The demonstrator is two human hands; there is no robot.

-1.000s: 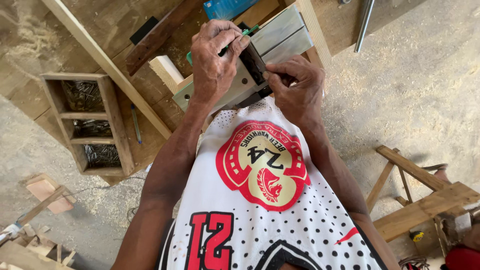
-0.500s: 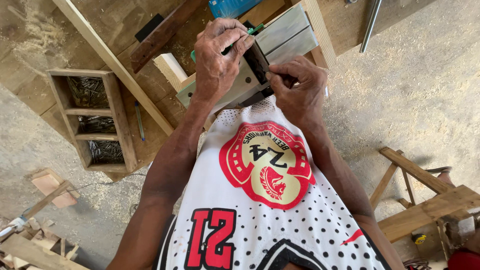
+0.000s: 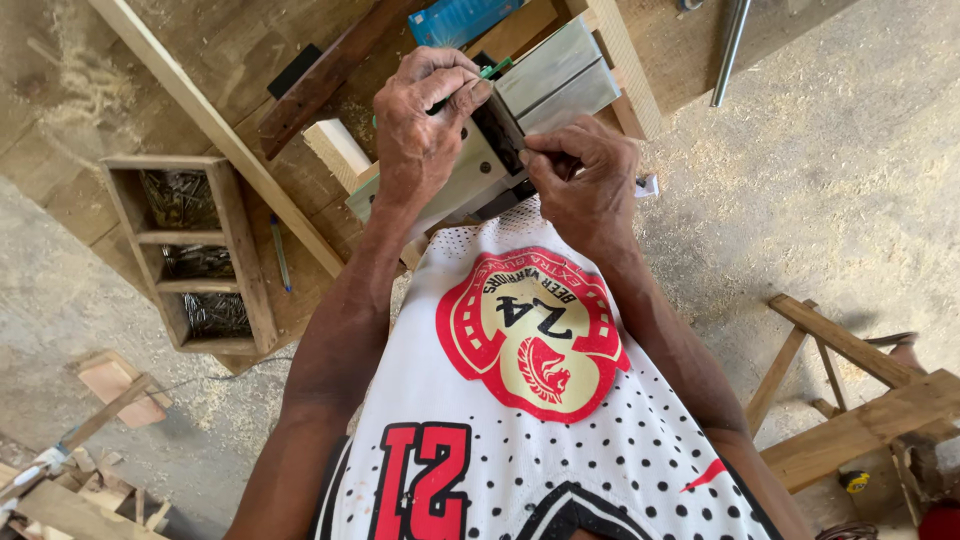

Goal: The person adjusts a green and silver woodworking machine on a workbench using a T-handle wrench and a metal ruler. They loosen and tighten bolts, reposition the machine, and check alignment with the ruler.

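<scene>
An upturned grey metal power planer point(image 3: 556, 72) rests on a wooden workbench point(image 3: 250, 40) in front of me. My left hand point(image 3: 428, 122) lies over the planer's near plate, closed round a thin green-handled tool point(image 3: 494, 68) that points into the dark slot across its middle. My right hand point(image 3: 586, 186) pinches the planer at the near end of that slot. My fingers hide what lies inside the slot. A white sleeveless jersey point(image 3: 520, 400) with red and black print fills the lower view.
A wooden divided box point(image 3: 232, 250) of nails sits left on the bench, with a pen point(image 3: 282, 255) beside it. A long pale batten point(image 3: 215, 125), a dark board point(image 3: 330, 72), a blue box point(image 3: 462, 18) and a metal rod point(image 3: 730, 50) lie around. A wooden trestle point(image 3: 860, 400) stands right, offcuts point(image 3: 110, 385) left.
Both hands stay on the planer. My left hand has shifted slightly with the green tool, and the view has drifted a little.
</scene>
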